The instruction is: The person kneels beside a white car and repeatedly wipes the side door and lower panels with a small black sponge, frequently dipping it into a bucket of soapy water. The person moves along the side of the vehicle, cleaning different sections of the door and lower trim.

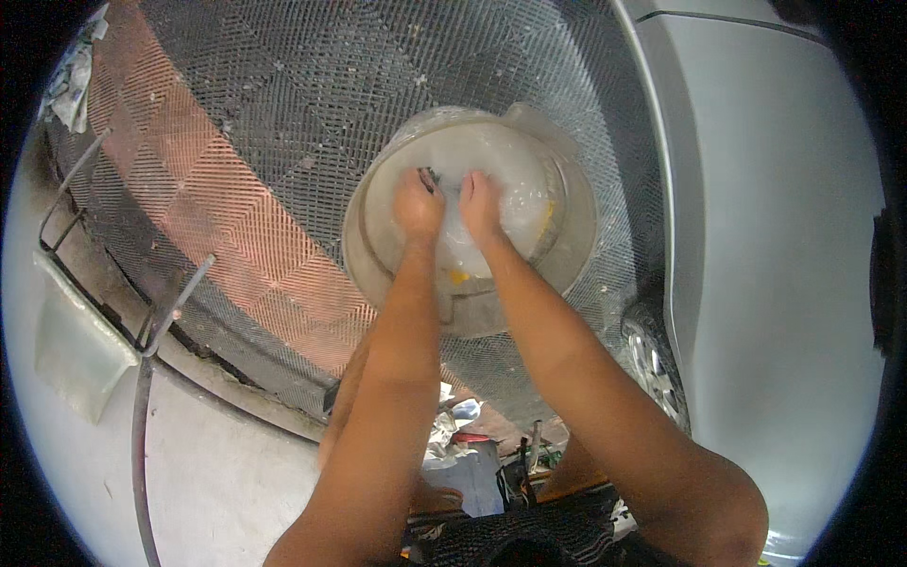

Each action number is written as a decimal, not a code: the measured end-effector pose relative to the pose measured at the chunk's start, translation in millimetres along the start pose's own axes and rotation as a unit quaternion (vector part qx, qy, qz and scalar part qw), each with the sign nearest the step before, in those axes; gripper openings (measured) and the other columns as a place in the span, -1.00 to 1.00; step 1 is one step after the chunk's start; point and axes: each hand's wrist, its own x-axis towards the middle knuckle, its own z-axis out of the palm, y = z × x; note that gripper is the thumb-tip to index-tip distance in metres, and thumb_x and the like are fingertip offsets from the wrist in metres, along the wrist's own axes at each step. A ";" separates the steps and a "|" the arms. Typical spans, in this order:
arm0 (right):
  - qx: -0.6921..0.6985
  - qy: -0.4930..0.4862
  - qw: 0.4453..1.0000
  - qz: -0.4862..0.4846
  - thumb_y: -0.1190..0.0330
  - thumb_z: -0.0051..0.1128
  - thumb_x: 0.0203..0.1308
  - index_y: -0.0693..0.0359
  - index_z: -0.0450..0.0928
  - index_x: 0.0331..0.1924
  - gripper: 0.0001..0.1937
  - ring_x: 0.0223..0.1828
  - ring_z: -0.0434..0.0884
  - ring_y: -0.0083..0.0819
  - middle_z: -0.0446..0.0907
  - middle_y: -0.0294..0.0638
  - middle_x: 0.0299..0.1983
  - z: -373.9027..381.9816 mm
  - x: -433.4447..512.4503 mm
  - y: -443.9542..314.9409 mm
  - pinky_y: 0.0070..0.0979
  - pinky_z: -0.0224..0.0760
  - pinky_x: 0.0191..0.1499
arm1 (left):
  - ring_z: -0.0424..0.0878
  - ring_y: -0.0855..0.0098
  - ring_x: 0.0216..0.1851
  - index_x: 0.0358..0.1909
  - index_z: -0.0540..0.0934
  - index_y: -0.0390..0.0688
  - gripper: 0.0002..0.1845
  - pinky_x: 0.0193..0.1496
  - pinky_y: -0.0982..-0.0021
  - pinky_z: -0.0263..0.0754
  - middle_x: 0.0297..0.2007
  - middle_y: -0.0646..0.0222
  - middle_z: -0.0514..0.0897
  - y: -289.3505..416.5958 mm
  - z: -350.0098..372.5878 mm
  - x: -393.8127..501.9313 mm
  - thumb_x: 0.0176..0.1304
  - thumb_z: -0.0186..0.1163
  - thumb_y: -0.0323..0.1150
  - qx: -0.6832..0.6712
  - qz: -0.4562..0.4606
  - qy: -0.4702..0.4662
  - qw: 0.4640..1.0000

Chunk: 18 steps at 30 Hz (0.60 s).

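Cloudy, whitish water fills a wide, pale plastic tub in front of me. My left hand is over the water, its fingers curled around a small dark item; it may be a cloth, but blur hides its kind. Beside it, my right hand has its fingers curled in, and I cannot make out whether anything is inside them. Both hands are blurred and close together, with a narrow gap between. A yellow patch shows near the tub's near side.
The tub stands on black and red grid floor mats. A silver car runs along the right, its wheel low down. At left are a bent metal rod and a pale flap. Crumpled papers lie near my legs.
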 end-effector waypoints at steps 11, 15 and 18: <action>0.491 -0.360 0.733 0.303 0.14 0.08 0.39 0.08 0.58 -0.47 -0.69 -0.54 0.57 -0.49 0.65 -0.34 -0.47 -191.3 8.3 -163.0 -0.43 0.43 -0.49 | 0.60 0.32 0.12 0.29 0.52 -0.15 -0.54 0.11 0.17 0.63 0.11 0.30 0.66 51.0 -205.6 -104.1 0.50 0.15 -0.13 -0.651 -0.309 -0.208 0.661; 0.297 -0.242 0.923 -0.041 0.28 0.15 0.44 0.24 0.60 -0.39 -0.74 -0.41 0.63 -0.46 0.64 -0.27 -0.42 -412.0 -57.0 -254.2 -0.40 0.50 -0.33 | 0.61 0.27 0.20 0.33 0.50 -0.15 -0.56 0.17 0.12 0.66 0.22 0.28 0.62 135.1 -338.5 -177.6 0.52 0.17 -0.23 -0.727 -0.141 -0.202 0.641; 0.028 -0.057 0.946 -0.317 0.34 0.19 0.39 0.29 0.65 -0.29 -0.82 -0.25 0.70 -0.23 0.71 -0.17 -0.29 -608.5 -105.7 -301.1 -0.29 0.54 -0.14 | 0.55 0.20 0.32 0.53 0.30 -0.19 -0.43 0.32 0.04 0.57 0.35 0.12 0.51 265.1 -433.7 -229.0 0.56 0.09 -0.31 -0.751 0.048 -0.141 0.643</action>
